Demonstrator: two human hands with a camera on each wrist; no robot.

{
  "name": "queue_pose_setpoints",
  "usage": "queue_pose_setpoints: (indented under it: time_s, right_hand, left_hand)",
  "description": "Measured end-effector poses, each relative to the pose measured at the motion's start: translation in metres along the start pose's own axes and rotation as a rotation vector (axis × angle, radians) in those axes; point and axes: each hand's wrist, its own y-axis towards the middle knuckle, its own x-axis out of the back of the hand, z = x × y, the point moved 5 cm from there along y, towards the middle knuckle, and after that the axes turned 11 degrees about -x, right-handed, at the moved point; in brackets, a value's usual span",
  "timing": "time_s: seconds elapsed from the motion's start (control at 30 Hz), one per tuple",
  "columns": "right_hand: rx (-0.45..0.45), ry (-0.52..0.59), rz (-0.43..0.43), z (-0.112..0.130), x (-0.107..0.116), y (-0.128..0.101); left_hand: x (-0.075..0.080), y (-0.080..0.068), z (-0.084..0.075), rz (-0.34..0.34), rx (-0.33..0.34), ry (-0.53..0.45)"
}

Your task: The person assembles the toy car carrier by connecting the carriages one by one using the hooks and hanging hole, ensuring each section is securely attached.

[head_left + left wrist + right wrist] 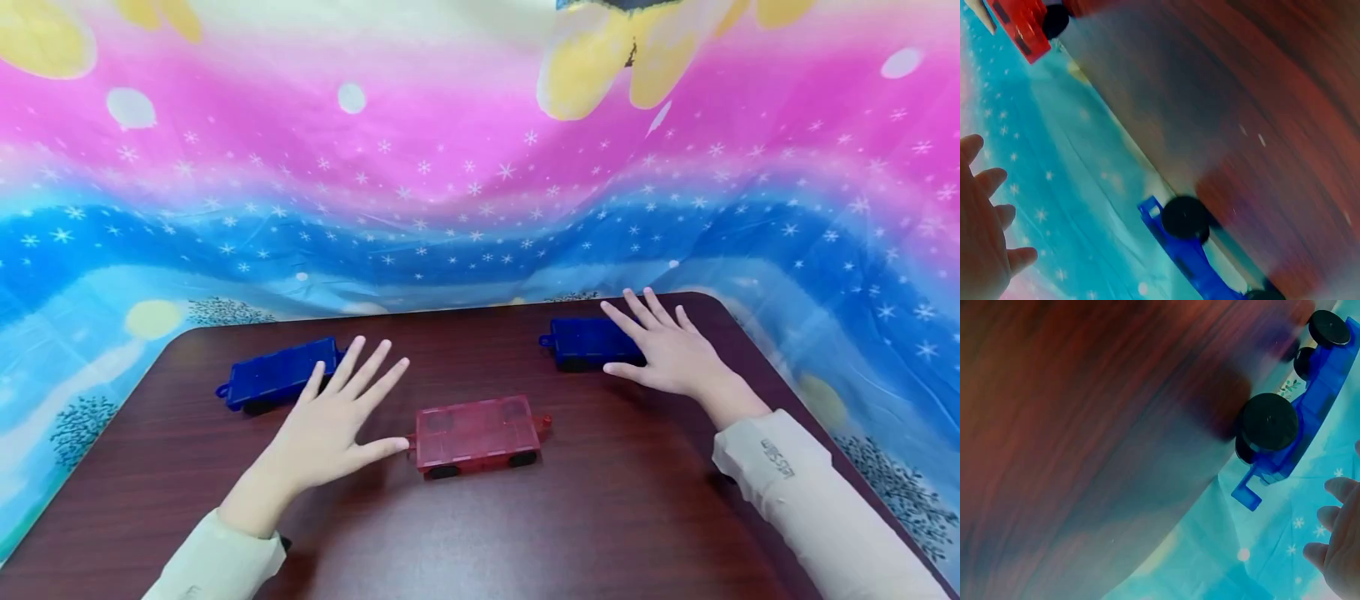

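Three flat toy wagons on black wheels stand on a dark wooden table [600, 517]: a blue wagon [273, 381] at the left, a red wagon [477, 432] in the middle and a second blue wagon [581, 340] at the right. My left hand [348, 412] is spread flat between the left blue wagon and the red one, its thumb tip just short of the red wagon's left end. My right hand [651, 346] is spread over the right end of the right blue wagon; whether it touches is unclear. Neither hand holds anything. The wrist views show the left blue wagon [1191, 253], the red wagon [1022, 28] and the right blue wagon [1300, 434] from below.
A bright cloth [450, 192] with pink and blue bands and white stars hangs behind and around the table, reaching its far, left and right edges. The table's far corners are rounded.
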Motion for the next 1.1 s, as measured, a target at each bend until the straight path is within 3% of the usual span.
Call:
queue_pose_setpoints:
  time_s: [0.37,0.7,1.1]
  right_hand:
    - [0.024,0.016,0.06,0.008,-0.008,0.01]
    - [0.052,0.045,0.1,0.01,-0.014,0.015]
    - [0.1,0.072,0.139,0.013,-0.017,0.022]
  left_hand:
    - [-0.016,0.02,-0.023,0.052,-0.114,-0.104]
    - [-0.029,0.029,-0.032,0.12,-0.173,-0.173]
    - [-0.031,0.039,-0.037,0.191,-0.219,-0.252]
